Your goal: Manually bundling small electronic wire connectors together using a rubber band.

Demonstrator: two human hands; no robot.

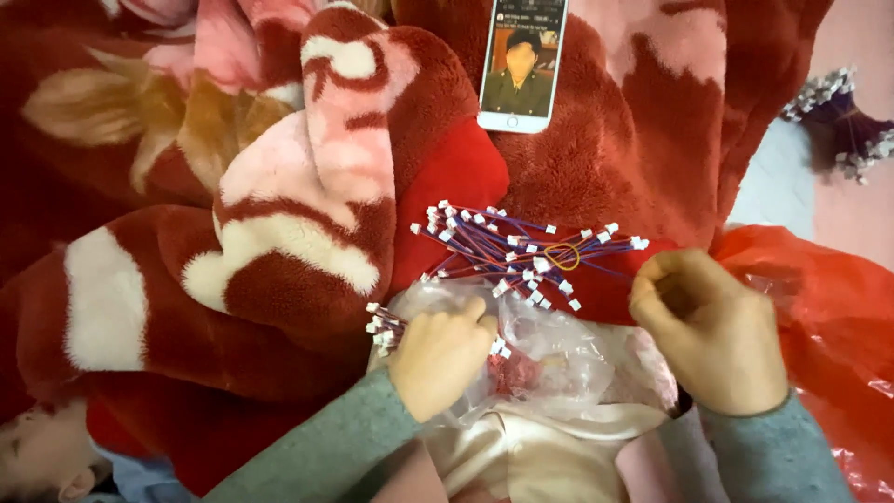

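Two bare hands in grey sleeves are being shown from above, over a lap covered by a red and pink plush blanket (307, 186). Three bundles of short wire leads with white plug ends are being seen. One banded bundle (521, 251), red and blue and tied with a yellow rubber band, is lying on the blanket just above the hands. One held bundle (384, 331) is being gripped in the left hand (438, 359), whose fingers are being curled closed around the wires, so that only the white ends are sticking out to the left of the fist. One far bundle (843, 121), dark with white ends, is lying well apart at the upper right on a pale surface.

The right hand (712, 331) is being held in a loose fist with the knuckles up, its fingertips turned inward near the right end of the banded bundle; whether anything is being pinched there cannot be told. One clear plastic bag (559, 359) is lying crumpled between and under both hands. One red plastic bag (829, 307) is spreading out to the right. One white phone (523, 61) with a lit screen is resting on the blanket at the top.
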